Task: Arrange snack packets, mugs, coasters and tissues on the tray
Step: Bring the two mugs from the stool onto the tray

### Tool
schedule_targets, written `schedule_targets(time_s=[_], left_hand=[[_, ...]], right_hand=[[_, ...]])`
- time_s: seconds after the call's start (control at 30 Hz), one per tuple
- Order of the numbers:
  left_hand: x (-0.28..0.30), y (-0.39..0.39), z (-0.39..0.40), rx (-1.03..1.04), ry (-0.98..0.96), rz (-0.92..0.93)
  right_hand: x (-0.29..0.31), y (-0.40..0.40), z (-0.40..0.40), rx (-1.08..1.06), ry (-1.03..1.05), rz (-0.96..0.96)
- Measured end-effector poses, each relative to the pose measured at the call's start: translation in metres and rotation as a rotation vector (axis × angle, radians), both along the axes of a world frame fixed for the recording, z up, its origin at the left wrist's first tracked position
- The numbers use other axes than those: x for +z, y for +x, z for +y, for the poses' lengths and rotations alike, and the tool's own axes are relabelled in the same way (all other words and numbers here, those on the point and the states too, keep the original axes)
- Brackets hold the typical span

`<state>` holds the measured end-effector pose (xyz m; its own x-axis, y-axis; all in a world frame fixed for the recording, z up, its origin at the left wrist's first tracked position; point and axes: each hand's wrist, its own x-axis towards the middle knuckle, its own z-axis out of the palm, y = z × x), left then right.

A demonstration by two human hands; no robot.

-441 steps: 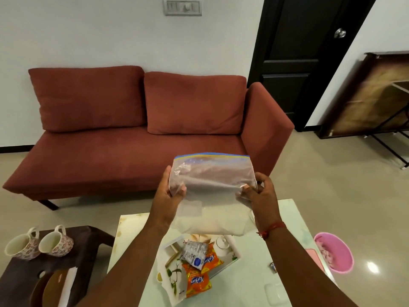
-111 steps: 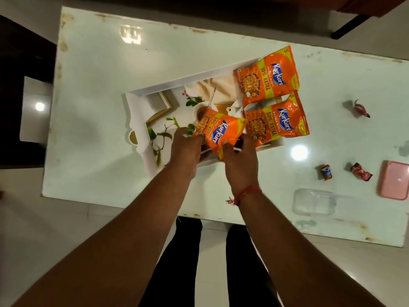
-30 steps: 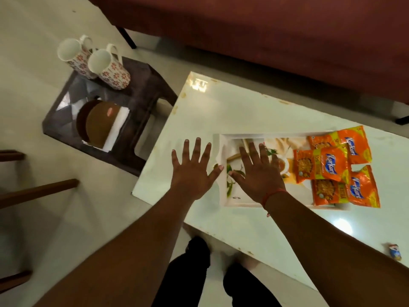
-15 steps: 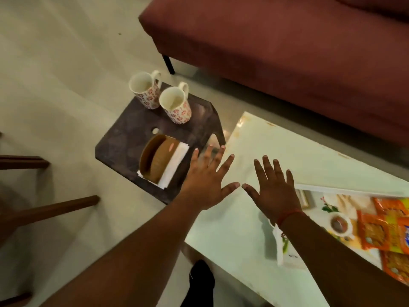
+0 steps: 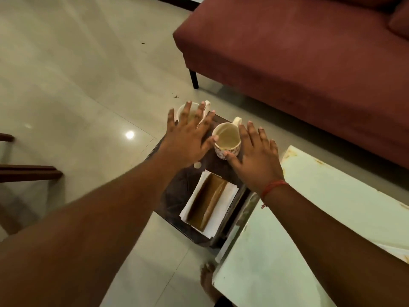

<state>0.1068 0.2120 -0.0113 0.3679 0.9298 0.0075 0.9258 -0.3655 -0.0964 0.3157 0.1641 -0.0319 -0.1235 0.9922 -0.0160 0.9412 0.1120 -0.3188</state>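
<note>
left hand (image 5: 188, 138) splayed over far mug (image 5: 192, 114), grip wide | right hand (image 5: 254, 158) flat beside near mug (image 5: 226, 140), grip wide

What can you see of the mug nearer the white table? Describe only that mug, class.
The nearer mug is cream, ceramic-looking, with a small floral print outside and a plain, empty inside. It stands upright on the dark side table, handle pointing away towards the sofa. The right hand spreads open beside it, thumb at its base; the left hand's thumb nears its rim.

Dim warm light, lamp glare on floor (image 5: 129, 134), soft blur, wide-angle bending
</note>
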Motion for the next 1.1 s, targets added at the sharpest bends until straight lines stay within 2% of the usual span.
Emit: schedule_targets(time_s=[0.17,0.27,0.37,0.57,0.8,0.93,1.1], left_hand=[[-0.018,-0.020,0.037,-0.004,-0.113,0.064],[-0.023,-0.018,0.049,0.004,-0.183,0.017],[-0.022,-0.013,0.058,0.039,-0.203,-0.040],[-0.023,-0.009,0.068,0.074,-0.199,-0.017],[-0.013,0.002,0.074,0.127,-0.287,-0.021],[-0.001,0.042,0.059,-0.030,-0.218,0.056],[0.015,0.124,0.029,-0.318,-0.131,0.060]], right_hand=[[-0.008,-0.031,0.028,0.032,-0.052,-0.063],[-0.011,-0.040,0.033,0.032,-0.030,-0.071],[-0.010,-0.044,0.039,0.043,-0.034,-0.068],[-0.004,-0.042,0.049,0.077,-0.044,-0.056],[0.000,-0.034,0.045,0.144,-0.062,-0.037],[0.003,-0.012,0.031,0.105,-0.002,0.025],[0.006,0.072,-0.032,-0.030,0.070,0.064]])
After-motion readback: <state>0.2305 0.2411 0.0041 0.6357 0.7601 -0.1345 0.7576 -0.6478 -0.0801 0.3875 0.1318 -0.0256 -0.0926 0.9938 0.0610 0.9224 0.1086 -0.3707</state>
